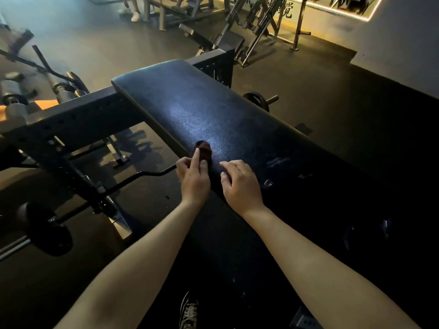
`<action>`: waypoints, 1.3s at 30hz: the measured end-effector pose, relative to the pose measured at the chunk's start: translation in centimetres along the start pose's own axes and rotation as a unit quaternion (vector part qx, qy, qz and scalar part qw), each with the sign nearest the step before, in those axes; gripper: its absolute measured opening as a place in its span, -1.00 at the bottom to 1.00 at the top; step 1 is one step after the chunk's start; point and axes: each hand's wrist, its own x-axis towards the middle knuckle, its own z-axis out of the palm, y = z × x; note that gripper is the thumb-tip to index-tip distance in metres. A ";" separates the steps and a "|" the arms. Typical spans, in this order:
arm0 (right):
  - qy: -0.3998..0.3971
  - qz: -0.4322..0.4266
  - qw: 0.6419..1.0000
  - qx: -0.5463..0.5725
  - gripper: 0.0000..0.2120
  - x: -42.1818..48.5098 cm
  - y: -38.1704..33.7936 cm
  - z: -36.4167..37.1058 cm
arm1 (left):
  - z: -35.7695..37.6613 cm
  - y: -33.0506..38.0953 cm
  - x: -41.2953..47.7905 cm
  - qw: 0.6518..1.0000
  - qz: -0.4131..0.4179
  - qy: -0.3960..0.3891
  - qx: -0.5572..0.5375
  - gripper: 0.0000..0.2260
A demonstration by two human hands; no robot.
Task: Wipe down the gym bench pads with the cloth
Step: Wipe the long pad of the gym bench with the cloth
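The left hand (pixel 193 179) pinches a small dark wad, apparently the cloth (pixel 204 149), between the outstretched index finger and the thumb and holds it down on the bench pad (pixel 190 103), close to the pad's left edge. The right hand (pixel 241 186) rests just beside it on the pad, fingers loosely curled and holding nothing. The cloth is bunched very small, so each pass would cover little. The step in hand looks like wiping the middle stretch of the pad. The far part shines under the light, while pale scuff marks (pixel 278 162) lie to the right of the right hand. The next move probably calls for spreading the cloth flatter under the palm and sweeping it right across those marks, then working toward the near end, which is too dark to judge. Left of the pad stands a black rack frame (pixel 71 117), with a curl bar (pixel 142 174) on the floor below.
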 end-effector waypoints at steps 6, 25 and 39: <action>-0.008 0.016 1.000 0.009 -0.67 3.0 -0.7 2.6 | -2.2 -1.5 0.3 0.988 0.139 -0.052 0.035 -0.67; 0.005 -0.032 0.997 -0.069 -0.69 1.5 -0.6 3.2 | -2.2 -2.7 0.6 0.992 0.100 -0.079 -0.009 -0.61; 0.016 0.029 0.995 -0.095 -0.64 -4.8 2.1 -3.5 | 0.8 1.4 -9.9 0.989 0.101 -0.100 -0.029 -0.63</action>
